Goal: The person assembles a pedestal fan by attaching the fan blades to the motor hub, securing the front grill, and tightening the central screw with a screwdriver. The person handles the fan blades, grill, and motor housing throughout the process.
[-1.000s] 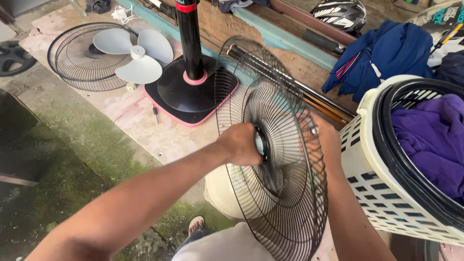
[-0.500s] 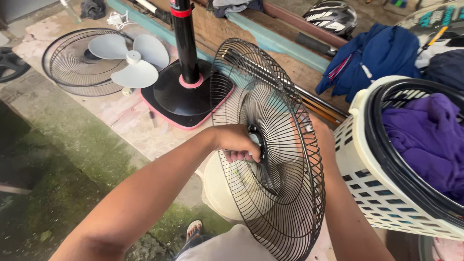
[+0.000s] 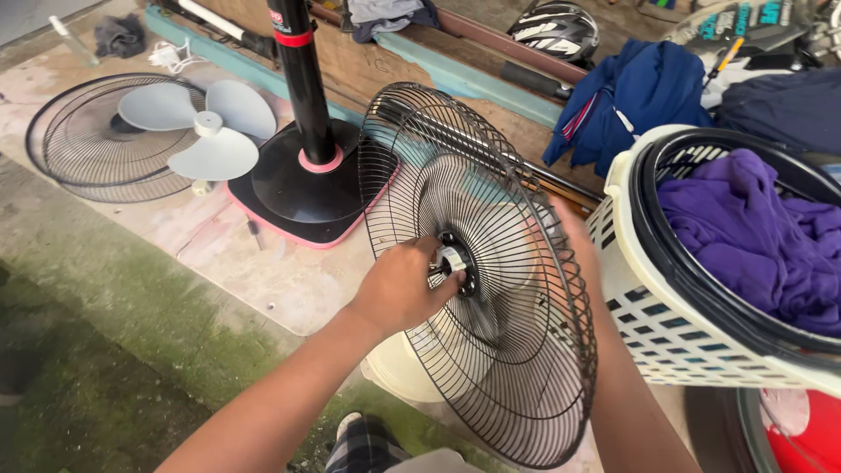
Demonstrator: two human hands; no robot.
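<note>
The left hand (image 3: 399, 285) was closed on the hub nut (image 3: 451, 260) of a tilted fan guard (image 3: 491, 289); the right hand (image 3: 574, 241) — fingers mostly hidden — was braced behind its rim.

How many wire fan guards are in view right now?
2. One black wire guard stands upright between the left hand and right hand. The other guard lies flat on the floor at far left, under the white blade.

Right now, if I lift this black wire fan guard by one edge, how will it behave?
The fan guard is thin open wire, so probably light for its size. Its domed ring likely flexes a little. Standing on its rim, steadied by the left hand at the hub, it would probably tip or roll if released.
</note>
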